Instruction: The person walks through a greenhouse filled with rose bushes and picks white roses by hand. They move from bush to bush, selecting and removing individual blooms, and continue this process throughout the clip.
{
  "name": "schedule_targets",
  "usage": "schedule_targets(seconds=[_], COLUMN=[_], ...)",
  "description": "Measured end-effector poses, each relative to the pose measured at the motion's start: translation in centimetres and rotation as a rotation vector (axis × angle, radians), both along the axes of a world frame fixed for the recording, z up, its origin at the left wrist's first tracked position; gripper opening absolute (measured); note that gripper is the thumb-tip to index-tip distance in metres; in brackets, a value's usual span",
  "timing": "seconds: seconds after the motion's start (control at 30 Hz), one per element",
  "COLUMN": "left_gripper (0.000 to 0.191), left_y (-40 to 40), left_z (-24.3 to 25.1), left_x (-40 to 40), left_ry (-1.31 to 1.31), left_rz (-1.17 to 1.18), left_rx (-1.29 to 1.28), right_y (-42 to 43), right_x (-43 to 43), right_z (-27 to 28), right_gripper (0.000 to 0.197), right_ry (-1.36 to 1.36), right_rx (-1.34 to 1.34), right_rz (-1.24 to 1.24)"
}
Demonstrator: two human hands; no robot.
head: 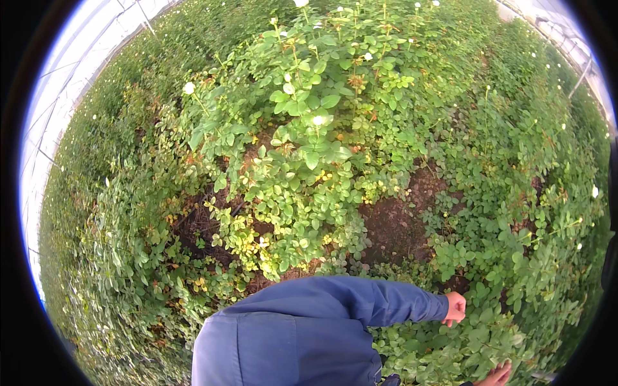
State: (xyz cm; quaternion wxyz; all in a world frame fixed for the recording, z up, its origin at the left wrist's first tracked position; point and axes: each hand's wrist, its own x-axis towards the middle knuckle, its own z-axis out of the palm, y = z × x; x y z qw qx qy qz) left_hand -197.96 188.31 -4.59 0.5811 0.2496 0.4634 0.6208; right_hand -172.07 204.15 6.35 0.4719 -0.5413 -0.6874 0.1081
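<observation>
My left hand [455, 309], in a blue sleeve [405, 303], reaches across to the lower right. Its fingers are curled above the leaves of a rose bush [475, 333]; whether a thin stem is between them cannot be made out. Lower down, near the bottom rim, my right hand [498, 374] is partly cut off by the picture's edge. Its fingers are bent beside green leaves, and its palm side is hidden. Ahead stand taller rose stems with white blooms, one bloom [317, 120] near the middle and another [189, 88] to its left.
Dense rose foliage [120, 231] surrounds me on both sides. Brown soil [398, 227] shows between the plants, with dry stalks [200, 227] on the ground at left. Yellowed leaves [241, 234] hang low. Pale greenhouse sheeting [72, 53] on a frame rises at the far left.
</observation>
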Motion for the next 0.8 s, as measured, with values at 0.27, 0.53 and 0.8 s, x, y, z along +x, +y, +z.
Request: schedule_targets(seconds=[0.27,0.53,0.8], left_gripper=[0.015,0.014,0.014], left_y=[-15.7,-27.1,-31.1], left_z=[-5.8,-7.1,-6.6], left_x=[-11.0,-16.6,-19.2], left_ry=[-0.008,0.003,-0.046], left_rz=[0.188,0.463,0.655], left_rx=[-0.184,-0.313,-0.326], right_y=[-6.6,-15.8,-17.4], right_x=[-16.0,-33.0,-43.4], right_z=[0.3,-0.1,4.8], right_gripper=[0.029,0.02,0.023], right_ry=[0.114,0.161,0.214], right_rx=[-0.051,-0.565,-0.369], right_rz=[0.499,1.058,1.168])
